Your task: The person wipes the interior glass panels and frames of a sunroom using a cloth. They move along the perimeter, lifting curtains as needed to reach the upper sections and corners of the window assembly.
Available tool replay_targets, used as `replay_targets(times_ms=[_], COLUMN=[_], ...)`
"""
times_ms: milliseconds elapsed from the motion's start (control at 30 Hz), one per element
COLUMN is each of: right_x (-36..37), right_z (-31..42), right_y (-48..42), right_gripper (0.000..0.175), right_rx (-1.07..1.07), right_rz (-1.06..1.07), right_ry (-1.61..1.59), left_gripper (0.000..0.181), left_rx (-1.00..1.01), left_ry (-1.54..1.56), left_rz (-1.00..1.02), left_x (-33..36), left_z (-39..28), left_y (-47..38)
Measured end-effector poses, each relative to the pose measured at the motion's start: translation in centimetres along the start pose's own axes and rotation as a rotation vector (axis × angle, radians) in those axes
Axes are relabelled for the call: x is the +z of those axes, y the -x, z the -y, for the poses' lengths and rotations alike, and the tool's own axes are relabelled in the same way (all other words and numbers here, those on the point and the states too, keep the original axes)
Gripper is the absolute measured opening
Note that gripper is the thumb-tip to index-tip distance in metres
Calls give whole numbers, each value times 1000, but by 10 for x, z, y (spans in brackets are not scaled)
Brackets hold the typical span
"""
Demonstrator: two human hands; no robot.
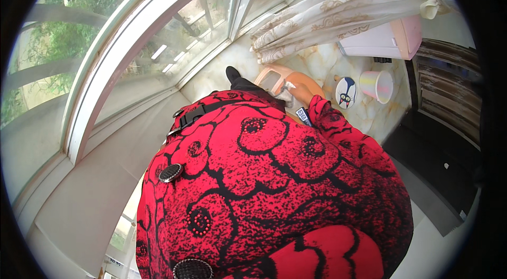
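Observation:
My right hand (301, 93), at the end of a red and black patterned sleeve, has its fingers closed on a grey-white cloth (288, 95). The cloth lies against a peach-orange plastic seat or stool (303, 80) with an open frame at its left side. Close to the wrist is a dark item (304, 116) bearing a printed code. My left hand is out of view. My red and black top fills the middle of the picture, and a black shoe (233, 74) shows beyond it.
Right of the seat are a round cat-patterned stool top (346, 93) and a pastel bucket (369, 85) on marbled flooring. A patterned curtain (313, 27) hangs beside a pink and white container (370, 43). Window frames (119, 45) line the left. A black surface (431, 156) lies right.

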State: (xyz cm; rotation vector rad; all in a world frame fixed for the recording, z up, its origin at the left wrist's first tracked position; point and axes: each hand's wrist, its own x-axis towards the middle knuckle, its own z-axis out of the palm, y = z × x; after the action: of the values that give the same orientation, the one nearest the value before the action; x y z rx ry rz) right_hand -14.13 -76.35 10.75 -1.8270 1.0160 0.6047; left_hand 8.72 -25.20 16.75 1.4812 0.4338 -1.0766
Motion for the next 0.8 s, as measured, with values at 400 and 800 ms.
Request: replay_targets(times_ms=[400, 800], right_x=[-19, -71], right_z=[9, 84], right_y=[19, -41], right_gripper=[27, 24], right_rx=[-6, -32], right_rz=[63, 110], right_ry=[-8, 234], left_gripper=[40, 42], left_rx=[-15, 14], left_ry=[2, 35], left_rz=[-17, -51], left_x=[9, 21], left_z=[9, 35], left_y=[-2, 7])
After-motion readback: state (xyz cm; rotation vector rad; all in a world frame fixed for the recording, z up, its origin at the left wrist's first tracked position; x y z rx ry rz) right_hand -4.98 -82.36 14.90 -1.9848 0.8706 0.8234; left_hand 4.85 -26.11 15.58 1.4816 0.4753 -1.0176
